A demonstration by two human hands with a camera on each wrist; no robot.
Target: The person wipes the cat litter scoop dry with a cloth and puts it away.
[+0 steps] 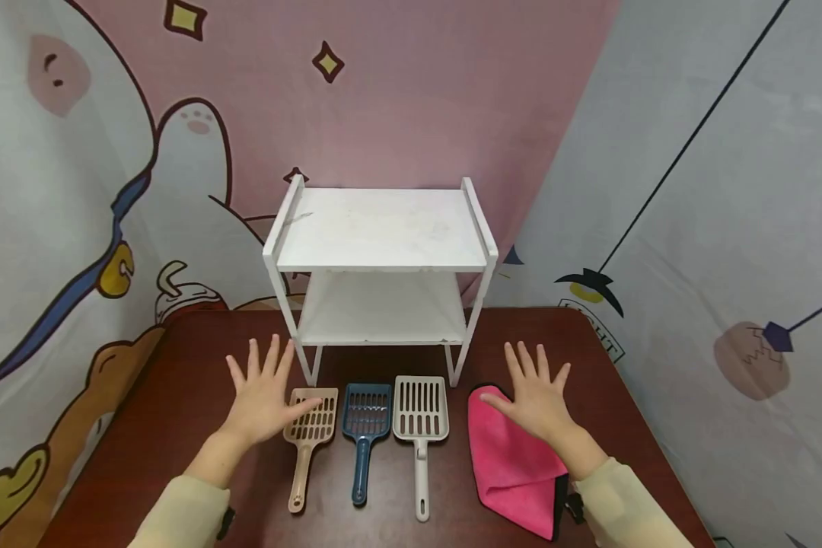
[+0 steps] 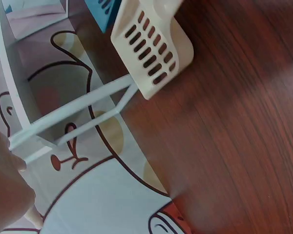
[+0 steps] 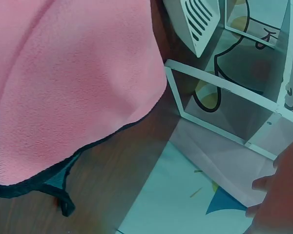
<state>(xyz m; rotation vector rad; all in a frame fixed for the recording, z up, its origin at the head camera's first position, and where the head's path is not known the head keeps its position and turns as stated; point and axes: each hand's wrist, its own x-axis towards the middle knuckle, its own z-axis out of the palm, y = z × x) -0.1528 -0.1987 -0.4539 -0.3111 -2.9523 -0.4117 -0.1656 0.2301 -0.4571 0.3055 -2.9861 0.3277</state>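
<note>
Fingers spread, my left hand [image 1: 263, 399] hovers palm down by the beige litter scoop [image 1: 313, 415], its thumb overlapping the scoop's head in the head view. My right hand [image 1: 537, 399] is likewise spread, above the pink cloth [image 1: 510, 457] with black edging. Neither hand holds anything. Between them lie a dark blue litter scoop [image 1: 367, 411] and a pale grey litter scoop [image 1: 421, 430], handles toward me. In the left wrist view the beige scoop [image 2: 149, 48] shows its slots; the cloth [image 3: 78, 83] fills much of the right wrist view.
A white two-tier shelf [image 1: 383, 228] stands on the dark red-brown table [image 1: 205, 358], behind the scoops. A cartoon-printed backdrop [image 1: 411, 99] rises behind the table and along its sides.
</note>
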